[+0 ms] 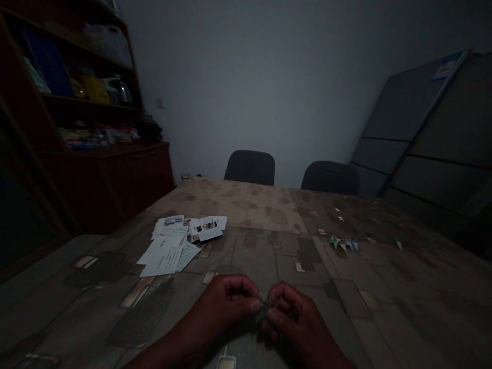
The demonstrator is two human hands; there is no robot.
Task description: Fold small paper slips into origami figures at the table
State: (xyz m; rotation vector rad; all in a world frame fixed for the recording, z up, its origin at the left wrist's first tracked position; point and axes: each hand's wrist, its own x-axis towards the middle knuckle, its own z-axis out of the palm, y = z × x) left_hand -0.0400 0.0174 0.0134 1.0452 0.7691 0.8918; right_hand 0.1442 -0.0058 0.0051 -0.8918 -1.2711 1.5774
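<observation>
My left hand (234, 301) is closed in a pinch above the near part of the table, thumb and forefinger together. Facing it, my right hand (290, 312) also pinches, with its other fingers curled in. Between the fingertips of both hands shows a thin, pale sliver that looks like a small folded piece of paper (263, 302); most of it is hidden by the fingers. To the right, several small folded paper figures (343, 243) stand in a group, and another paper figure (397, 244) lies farther right. Loose printed sheets of paper (163, 256) overlap in a pile on the left.
A patterned cloth covers the table (246, 246). Two dark chairs, a left one (249, 166) and a right one (330, 176), stand at its far side. A wooden cabinet (134, 169) with filled shelves is at left, grey panels (400, 113) at right. The room is dim.
</observation>
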